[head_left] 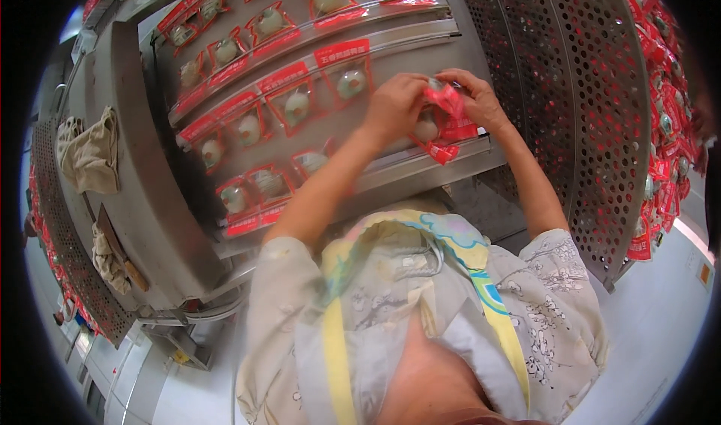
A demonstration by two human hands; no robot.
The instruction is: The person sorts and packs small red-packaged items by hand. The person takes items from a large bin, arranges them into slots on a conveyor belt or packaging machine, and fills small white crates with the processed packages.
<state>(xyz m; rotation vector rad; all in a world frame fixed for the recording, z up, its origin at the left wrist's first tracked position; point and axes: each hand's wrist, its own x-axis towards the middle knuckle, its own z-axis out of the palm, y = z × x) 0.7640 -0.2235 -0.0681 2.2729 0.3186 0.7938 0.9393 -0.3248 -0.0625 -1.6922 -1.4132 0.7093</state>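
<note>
Red packet (456,128) is near the metal bed's (409,58) edge.

This looks like a food-packing workshop: rows of matching red-and-clear pouches (297,107) lie across a stainless-steel machine (146,151), a perforated metal panel (552,87) stands alongside, and heaped similar packets (664,143) show beyond.

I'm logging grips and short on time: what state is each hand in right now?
Left hand: closed, fingertips holding the red packet.
Right hand: closed, holding the same packet.
</note>
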